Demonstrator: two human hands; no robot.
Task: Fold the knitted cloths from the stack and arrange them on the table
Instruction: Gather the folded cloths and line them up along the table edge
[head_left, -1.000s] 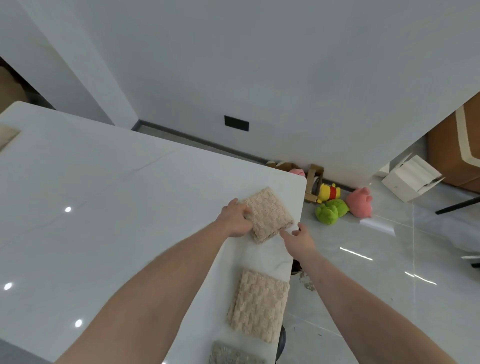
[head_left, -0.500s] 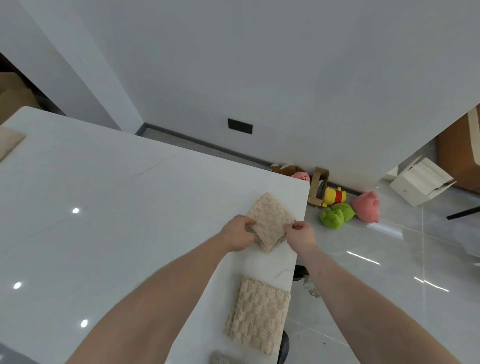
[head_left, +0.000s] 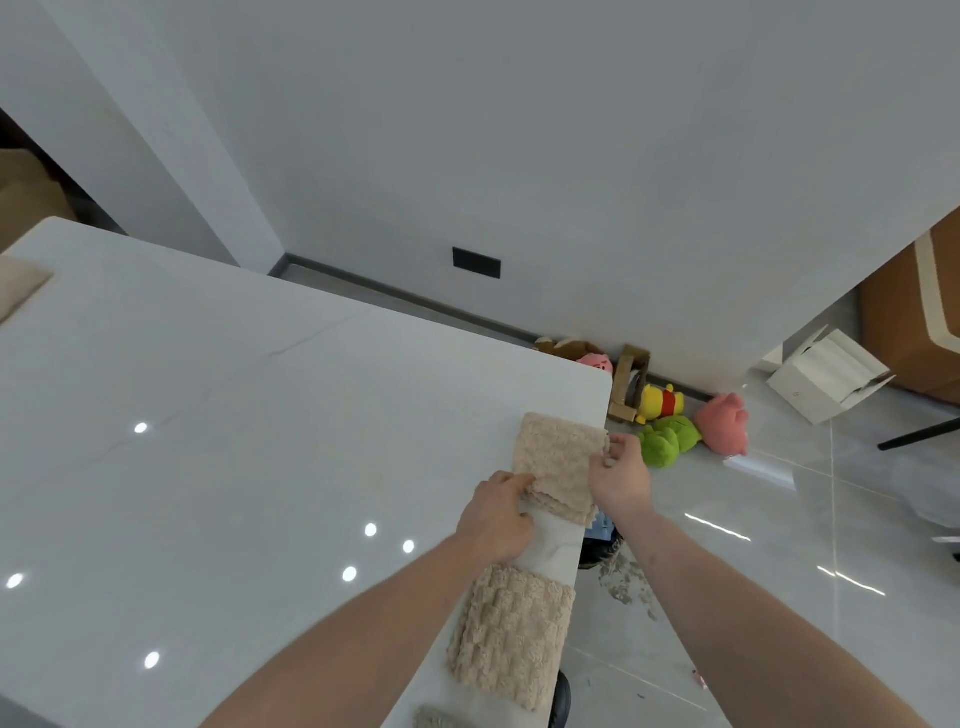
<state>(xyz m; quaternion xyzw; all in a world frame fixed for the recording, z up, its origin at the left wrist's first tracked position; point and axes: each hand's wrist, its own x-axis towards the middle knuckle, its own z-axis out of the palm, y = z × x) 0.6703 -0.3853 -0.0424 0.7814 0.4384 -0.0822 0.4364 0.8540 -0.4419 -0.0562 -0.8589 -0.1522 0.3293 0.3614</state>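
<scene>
Beige knitted cloth (head_left: 558, 465), folded, centre-right of frame at edge of white table (head_left: 234, 441). Left hand (head_left: 496, 514) pinching its near-left corner; right hand (head_left: 618, 475) gripping its right edge. Second folded cloth (head_left: 511, 634) lower centre, well apart. Plush toys (head_left: 670, 428) on floor, right.

Beige waffle-knit cloth (head_left: 558, 462) and a matching one (head_left: 511, 634) lie on the glossy white counter (head_left: 208, 415); beyond its corner, green plush (head_left: 667, 439).

One camera, on my head, looks forward and down along my forearms, close over the table (head_left: 218, 467) corner, wall and floor beyond.
</scene>
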